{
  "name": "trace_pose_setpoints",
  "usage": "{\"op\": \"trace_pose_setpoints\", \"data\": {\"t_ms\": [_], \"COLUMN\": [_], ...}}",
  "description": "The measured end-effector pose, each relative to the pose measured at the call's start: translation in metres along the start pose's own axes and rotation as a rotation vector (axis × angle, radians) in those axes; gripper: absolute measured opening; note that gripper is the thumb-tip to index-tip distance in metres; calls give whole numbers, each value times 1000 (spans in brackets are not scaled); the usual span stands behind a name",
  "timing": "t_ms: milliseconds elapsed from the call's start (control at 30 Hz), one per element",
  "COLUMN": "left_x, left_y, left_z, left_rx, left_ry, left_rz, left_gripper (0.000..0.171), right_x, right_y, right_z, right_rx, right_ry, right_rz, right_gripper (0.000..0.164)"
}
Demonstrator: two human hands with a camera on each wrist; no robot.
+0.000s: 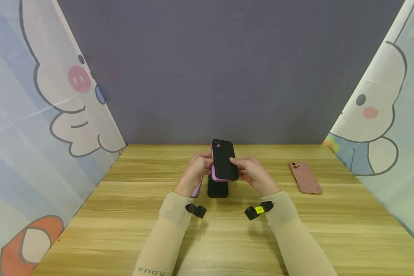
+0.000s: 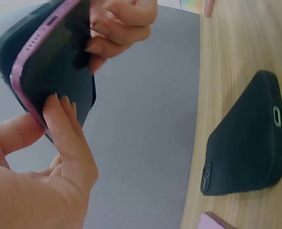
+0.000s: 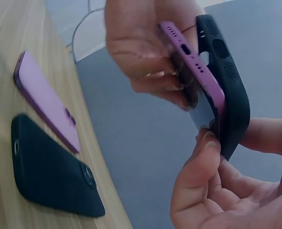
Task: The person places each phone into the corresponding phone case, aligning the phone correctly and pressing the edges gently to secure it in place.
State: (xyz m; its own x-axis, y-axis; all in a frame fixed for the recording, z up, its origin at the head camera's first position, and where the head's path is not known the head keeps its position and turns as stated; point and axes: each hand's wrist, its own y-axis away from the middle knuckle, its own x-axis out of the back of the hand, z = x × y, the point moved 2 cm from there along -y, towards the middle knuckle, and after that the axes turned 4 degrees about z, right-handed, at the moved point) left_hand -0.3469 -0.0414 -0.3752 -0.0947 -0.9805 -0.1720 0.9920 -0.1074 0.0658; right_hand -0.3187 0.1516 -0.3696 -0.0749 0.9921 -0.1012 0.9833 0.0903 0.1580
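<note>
Both hands hold a purple phone [image 3: 203,76] and a black phone case [image 1: 225,161] in the air above the table. The case lies against the phone's back, and a gap shows between them at the charging-port end in the right wrist view. My left hand [image 1: 198,168] pinches the phone by its side, fingers on the dark screen. Across from it, my right hand [image 1: 252,172] grips the case's edge, thumb on its outer back and fingers toward the screen side. Beneath them lies a phone in a black case [image 1: 218,190].
Another purple phone [image 3: 47,98] lies beside the black-cased phone, partly hidden by the left forearm in the head view. A pink phone [image 1: 306,178] rests farther right on the wooden table [image 1: 348,234]. A grey panel [image 1: 224,76] stands along the table's back edge.
</note>
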Motion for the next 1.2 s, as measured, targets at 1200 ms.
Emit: {"op": "trace_pose_setpoints", "data": {"t_ms": [1200], "left_x": [4], "left_y": [3], "left_z": [5], "left_rx": [9], "left_ry": [2], "left_rz": [-58], "left_gripper": [24], "right_x": [-3], "right_y": [2], "right_z": [-3], "right_rx": [-1], "right_ry": [-5], "right_rz": [-21], "right_gripper": [26]}}
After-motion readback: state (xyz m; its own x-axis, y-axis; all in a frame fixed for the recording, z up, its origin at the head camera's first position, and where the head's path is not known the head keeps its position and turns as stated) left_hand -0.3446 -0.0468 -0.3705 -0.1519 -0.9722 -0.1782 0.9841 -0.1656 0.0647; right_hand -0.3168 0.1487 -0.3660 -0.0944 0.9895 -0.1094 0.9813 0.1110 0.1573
